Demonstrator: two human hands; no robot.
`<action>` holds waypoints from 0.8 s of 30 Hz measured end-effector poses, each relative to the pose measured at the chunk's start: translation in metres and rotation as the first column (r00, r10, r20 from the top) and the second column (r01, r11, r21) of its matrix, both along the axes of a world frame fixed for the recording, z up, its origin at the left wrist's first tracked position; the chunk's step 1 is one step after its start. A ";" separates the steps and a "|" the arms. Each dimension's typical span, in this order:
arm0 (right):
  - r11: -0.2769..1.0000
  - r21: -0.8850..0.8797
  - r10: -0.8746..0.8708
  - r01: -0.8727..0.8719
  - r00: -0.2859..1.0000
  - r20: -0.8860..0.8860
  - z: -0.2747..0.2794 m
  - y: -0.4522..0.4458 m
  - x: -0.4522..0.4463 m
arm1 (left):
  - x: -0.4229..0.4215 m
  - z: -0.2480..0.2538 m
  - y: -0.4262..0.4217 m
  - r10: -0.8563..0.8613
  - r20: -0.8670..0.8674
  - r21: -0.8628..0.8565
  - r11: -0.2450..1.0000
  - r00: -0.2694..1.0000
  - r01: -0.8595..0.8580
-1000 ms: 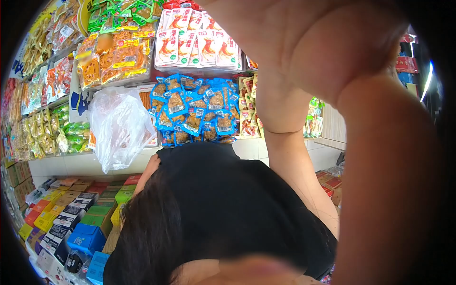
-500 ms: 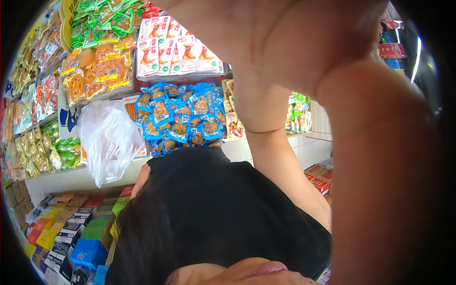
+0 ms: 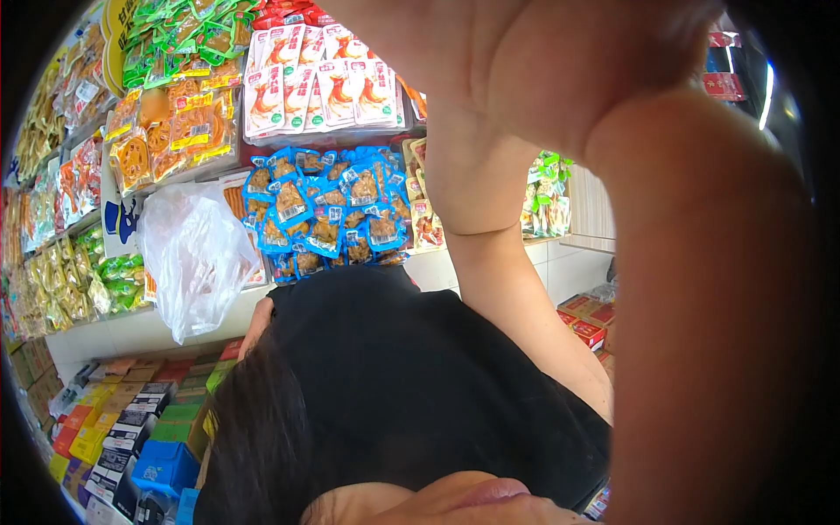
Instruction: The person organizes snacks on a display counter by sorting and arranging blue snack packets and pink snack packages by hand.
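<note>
My right hand (image 3: 542,79) is raised very close to the camera, its palm and wrist filling the top right. The blurred thumb (image 3: 709,289) stands away from the palm and runs down the right side. The other fingers are cut off by the top edge, so their grip is hidden. Of my left side, only a narrow strip of skin (image 3: 256,327) shows beside the black shirt (image 3: 420,376). Whether it is arm or hand is unclear, and no left fingers can be made out. A crumpled white plastic bag (image 3: 197,262) hangs over the shelf edge near that strip.
Blue snack packets (image 3: 328,214) lie in a pile ahead, with white-and-red packets (image 3: 324,87), orange packets (image 3: 175,140) and green packets (image 3: 188,35) behind. Several boxes (image 3: 122,437) line the floor at lower left. Red boxes (image 3: 591,319) sit at the right.
The goods, bag and wrist appear shifted slightly left as the view moves a little. The right hand stays raised before the camera.
</note>
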State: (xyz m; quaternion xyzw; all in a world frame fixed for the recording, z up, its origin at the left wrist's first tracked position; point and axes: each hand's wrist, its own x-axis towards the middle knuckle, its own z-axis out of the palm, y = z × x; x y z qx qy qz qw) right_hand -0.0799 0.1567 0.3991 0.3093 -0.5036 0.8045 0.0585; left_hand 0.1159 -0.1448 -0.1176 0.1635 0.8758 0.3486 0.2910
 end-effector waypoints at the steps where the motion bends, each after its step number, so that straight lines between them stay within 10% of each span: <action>1: 1.000 0.000 0.002 -0.002 1.000 0.002 0.001 -0.001 0.005 | 0.002 0.002 -0.001 0.013 0.006 0.002 1.000 1.000 -0.013; 24: 0.998 0.003 0.068 -0.068 0.998 -0.012 -0.001 -0.023 0.020 | 0.000 0.070 0.009 0.306 0.102 0.039 0.950 0.947 -0.311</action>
